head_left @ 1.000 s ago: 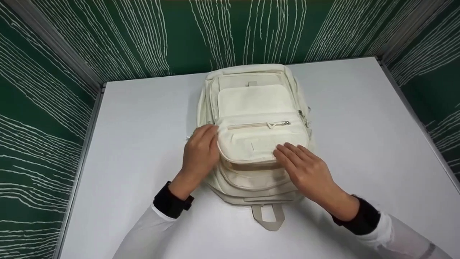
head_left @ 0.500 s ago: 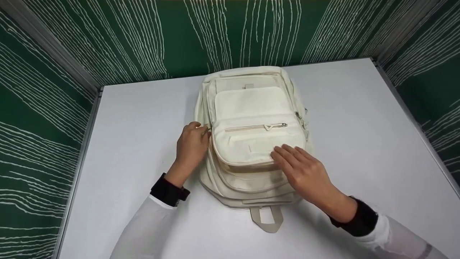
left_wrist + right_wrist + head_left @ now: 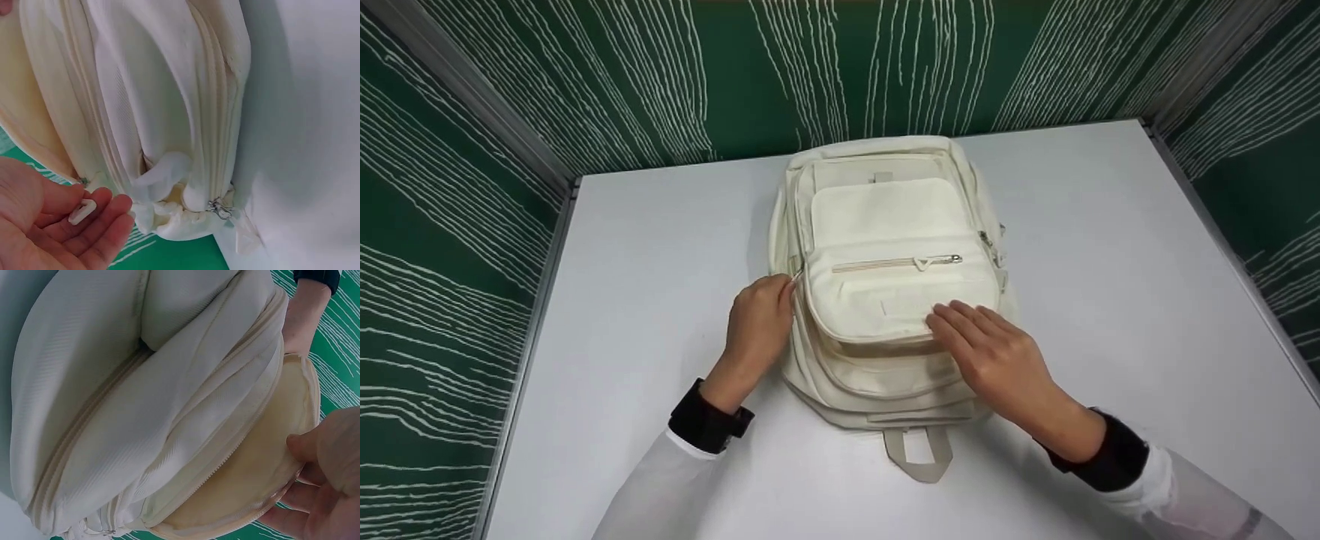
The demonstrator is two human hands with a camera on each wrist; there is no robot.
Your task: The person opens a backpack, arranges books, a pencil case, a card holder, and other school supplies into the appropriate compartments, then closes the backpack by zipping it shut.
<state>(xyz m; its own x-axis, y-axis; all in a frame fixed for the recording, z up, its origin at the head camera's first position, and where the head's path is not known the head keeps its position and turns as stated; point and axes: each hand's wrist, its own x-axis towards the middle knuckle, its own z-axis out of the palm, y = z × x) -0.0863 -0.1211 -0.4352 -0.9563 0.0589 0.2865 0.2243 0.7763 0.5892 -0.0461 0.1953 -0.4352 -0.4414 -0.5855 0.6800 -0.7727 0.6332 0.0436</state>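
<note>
A cream backpack (image 3: pixel 885 210) lies on the table, its carry loop (image 3: pixel 919 454) toward me. Its front pocket (image 3: pixel 900 304) gapes at the near edge, and the pale lining (image 3: pixel 253 455) shows in the right wrist view. At the pocket's left side, my left hand (image 3: pixel 760 315) pinches a white zipper pull (image 3: pixel 82 212) between thumb and fingers. My right hand (image 3: pixel 997 360) holds the pocket flap's near right edge, thumb on the lining and fingers on the outer face.
The white table (image 3: pixel 645 262) extends on both sides of the backpack. Green walls (image 3: pixel 750 75) with white streaks enclose its back and sides. Another zipper pull (image 3: pixel 244 236) hangs from the backpack's side in the left wrist view.
My left hand has shifted from the pocket's left edge a little outward, and now has the zipper pull in its fingers. My right hand keeps its hold on the flap.
</note>
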